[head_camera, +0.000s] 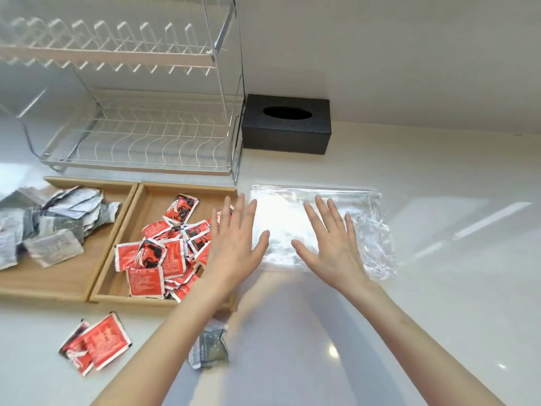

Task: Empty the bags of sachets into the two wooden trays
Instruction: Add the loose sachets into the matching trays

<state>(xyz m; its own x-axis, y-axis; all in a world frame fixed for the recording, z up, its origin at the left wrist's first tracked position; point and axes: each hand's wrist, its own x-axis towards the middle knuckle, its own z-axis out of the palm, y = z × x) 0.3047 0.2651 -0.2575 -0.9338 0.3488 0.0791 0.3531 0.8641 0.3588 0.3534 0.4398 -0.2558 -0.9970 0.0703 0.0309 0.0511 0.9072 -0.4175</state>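
trays (117, 230) left, bag (371, 230) right of them

A home kitchen — wire dish rack (123, 112) on white countertop (439, 200)

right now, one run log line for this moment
left hand open | right hand open on flat clear bag | red sachets lie outside trays

Bright daylight, glare on the glossy countertop (439, 230), soft motion blur, wide-angle edge bending.
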